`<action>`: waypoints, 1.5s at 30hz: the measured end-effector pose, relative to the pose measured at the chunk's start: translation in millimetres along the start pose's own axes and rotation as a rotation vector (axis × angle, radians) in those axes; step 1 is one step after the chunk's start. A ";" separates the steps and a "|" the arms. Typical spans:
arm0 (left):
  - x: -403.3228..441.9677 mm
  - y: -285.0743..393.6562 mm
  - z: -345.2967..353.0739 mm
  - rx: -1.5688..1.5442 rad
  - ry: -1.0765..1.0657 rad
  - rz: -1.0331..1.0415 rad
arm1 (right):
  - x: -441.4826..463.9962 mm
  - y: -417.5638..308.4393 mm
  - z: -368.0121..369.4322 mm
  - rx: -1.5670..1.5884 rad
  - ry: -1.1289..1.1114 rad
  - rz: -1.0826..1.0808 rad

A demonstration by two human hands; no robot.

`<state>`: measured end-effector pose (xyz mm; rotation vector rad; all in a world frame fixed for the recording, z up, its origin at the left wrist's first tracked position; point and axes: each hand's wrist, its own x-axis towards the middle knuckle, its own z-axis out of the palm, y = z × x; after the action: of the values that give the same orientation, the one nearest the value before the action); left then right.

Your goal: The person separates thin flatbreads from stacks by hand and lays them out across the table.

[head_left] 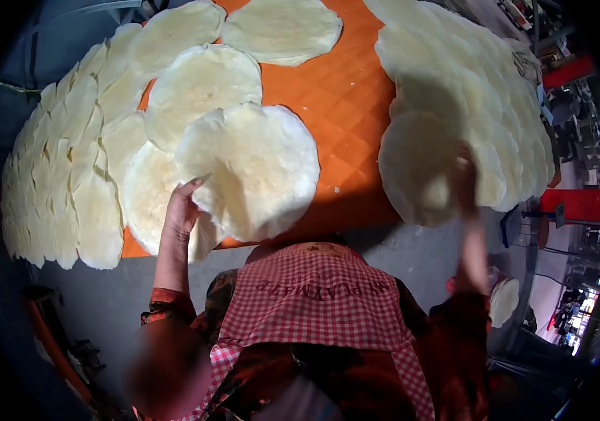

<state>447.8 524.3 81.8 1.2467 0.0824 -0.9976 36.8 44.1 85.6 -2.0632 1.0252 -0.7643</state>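
Note:
My left hand [184, 203] pinches the lower left edge of a thin, round, pale flatbread [265, 158]. This flatbread is creased and lifted near my fingers, and it overlaps another flatbread [151, 196] beneath it. On the right, my right hand [465, 179] is smeared by motion and in shadow. It is over or beside a round flatbread [415, 172] at the near end of the right-hand layers. I cannot tell whether its fingers touch or hold anything.
Overlapping flatbreads [54, 175] cover the left of the orange tabletop [345, 105], and more layers [482, 91] cover the right. Single rounds [282, 31] lie toward the back. The table's near edge is just ahead of my checked apron [314, 302]. Red objects [580, 205] stand at far right.

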 end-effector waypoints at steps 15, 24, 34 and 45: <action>-12.1 7.6 0.1 -0.050 -0.077 0.281 | 53.0 -263.2 189.0 0.432 -0.378 -0.232; 29.9 -81.9 30.1 0.027 -0.246 0.206 | 119.3 -8.0 51.3 0.044 0.360 0.264; 79.6 -148.5 92.5 1.303 0.006 0.917 | 173.2 -61.1 296.5 0.797 -0.322 0.442; 78.7 -135.5 97.2 1.310 0.064 0.873 | 327.8 -69.2 451.3 0.648 0.093 1.024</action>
<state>361.1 402.9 -26.6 2.1701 -1.1390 -0.1230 571.1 -53.6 -58.9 -0.7803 1.4368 -0.5202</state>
